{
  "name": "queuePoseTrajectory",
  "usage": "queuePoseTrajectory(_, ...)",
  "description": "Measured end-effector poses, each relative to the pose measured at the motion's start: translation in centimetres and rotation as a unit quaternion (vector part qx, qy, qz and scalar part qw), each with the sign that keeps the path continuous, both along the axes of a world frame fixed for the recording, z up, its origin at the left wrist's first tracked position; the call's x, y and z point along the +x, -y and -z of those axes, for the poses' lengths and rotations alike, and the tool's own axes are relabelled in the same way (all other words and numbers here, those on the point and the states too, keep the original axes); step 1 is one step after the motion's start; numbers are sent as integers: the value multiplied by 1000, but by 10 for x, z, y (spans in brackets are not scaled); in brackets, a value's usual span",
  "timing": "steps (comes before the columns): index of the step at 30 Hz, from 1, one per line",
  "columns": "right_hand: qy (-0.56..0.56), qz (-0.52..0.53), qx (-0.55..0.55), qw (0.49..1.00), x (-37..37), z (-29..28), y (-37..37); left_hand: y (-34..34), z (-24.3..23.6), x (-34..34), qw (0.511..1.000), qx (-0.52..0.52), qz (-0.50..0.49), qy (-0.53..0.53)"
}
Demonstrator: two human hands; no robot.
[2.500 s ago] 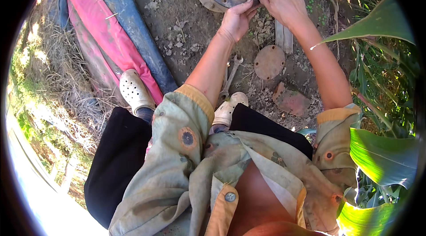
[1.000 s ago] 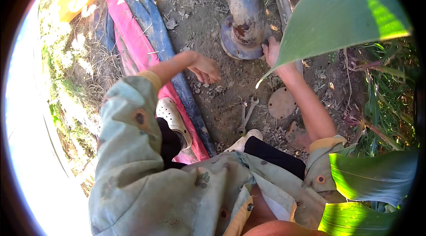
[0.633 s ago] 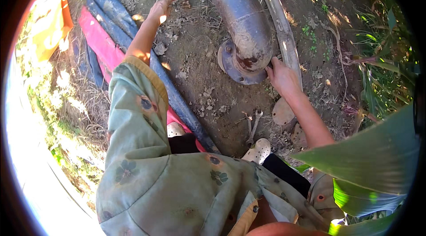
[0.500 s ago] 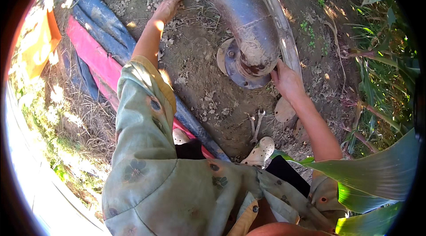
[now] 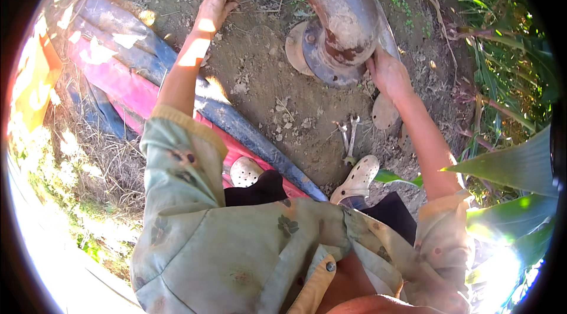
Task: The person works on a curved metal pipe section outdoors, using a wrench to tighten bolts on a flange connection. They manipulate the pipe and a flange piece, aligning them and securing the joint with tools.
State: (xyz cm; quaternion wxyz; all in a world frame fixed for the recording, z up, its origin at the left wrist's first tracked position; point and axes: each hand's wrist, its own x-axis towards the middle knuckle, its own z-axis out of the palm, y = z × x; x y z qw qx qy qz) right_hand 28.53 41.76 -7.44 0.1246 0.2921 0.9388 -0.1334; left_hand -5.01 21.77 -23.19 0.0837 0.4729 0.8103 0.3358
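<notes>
A rusty metal pipe elbow (image 5: 345, 18) with a bolted round flange (image 5: 331, 60) rests on the soil ahead of me. My right hand (image 5: 390, 75) is at the elbow's right side, fingers closed against its lower edge and fingertips partly hidden. Out to the left, my left hand (image 5: 217, 5) hovers over or touches bare soil, its fingers curled together. Whatever it may hold is too small to make out. Behind the flange's left edge shows a second round disc (image 5: 297, 48). Two open-ended wrenches (image 5: 349, 137) lie on the ground nearer to me.
Flat pink hose (image 5: 112, 72) and dark blue hose (image 5: 248, 131) run diagonally along the left. A wooden plank (image 5: 387, 36) lies beside the pipe. Another round plate (image 5: 385, 112) is below my right wrist. Tall leafy plants (image 5: 508, 95) crowd the right. My pale clogs (image 5: 358, 177) stand near the wrenches.
My left hand's fingers have curled in from a stretched pose. The pipe and ground sit higher in view, as my head has shifted. My right hand stays at the elbow.
</notes>
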Motion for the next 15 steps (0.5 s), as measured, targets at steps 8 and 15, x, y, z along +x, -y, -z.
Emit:
queuePoseTrajectory(8,-42,-16,-7,999,6,12,-12,53,-7,133,988,-65,126,56)
queuePoseTrajectory(15,-156,233,-147,949,49,15,11,54,-33,152,998,-23,53,-32)
